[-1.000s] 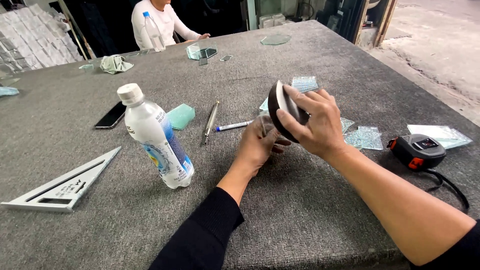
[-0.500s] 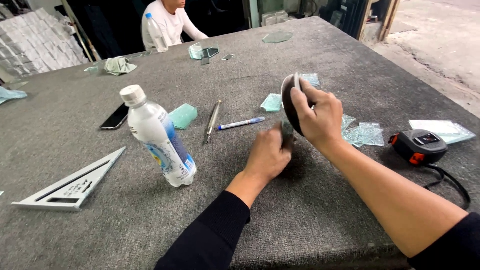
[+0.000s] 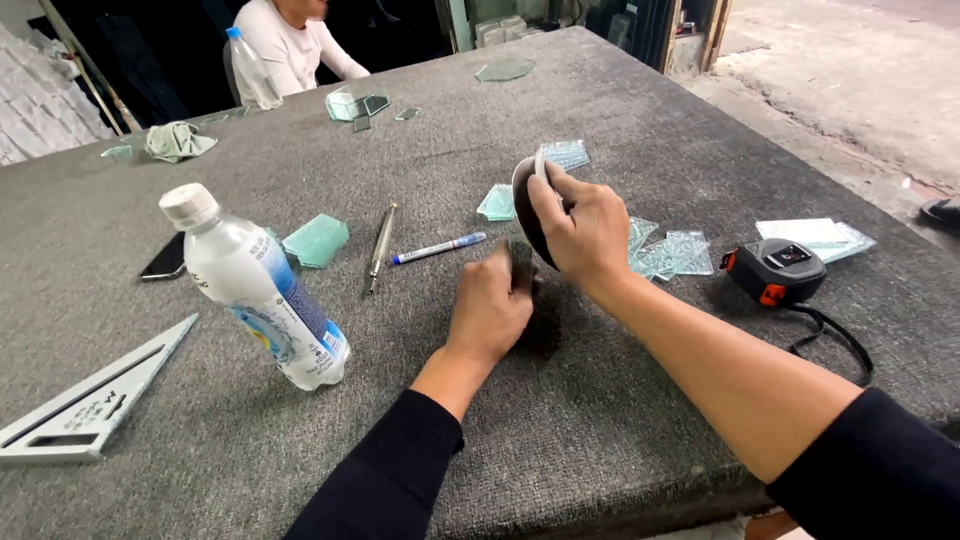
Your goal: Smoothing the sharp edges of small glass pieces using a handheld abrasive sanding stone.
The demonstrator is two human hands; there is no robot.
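My right hand (image 3: 585,230) grips a dark round disc with a pale rim (image 3: 527,208), held on edge above the grey felt table (image 3: 600,420). Just left of it, my left hand (image 3: 490,310) is closed around a small dark block (image 3: 521,262) that touches the lower edge of the disc. Several pieces of patterned greenish glass (image 3: 672,252) lie right behind my right hand. A blue and white marker (image 3: 437,248) and a metal pen-shaped tool (image 3: 381,244) lie to the left of my hands.
A plastic bottle (image 3: 258,290) stands at the left, a grey set square (image 3: 90,400) near the front left edge, a phone (image 3: 165,258) behind the bottle. A black and orange tape measure (image 3: 775,270) sits at the right. A person in white (image 3: 295,45) sits at the far side.
My hands and the disc have stayed close together, with the left hand shifting slightly along the disc's lower edge. The view has moved in a little.
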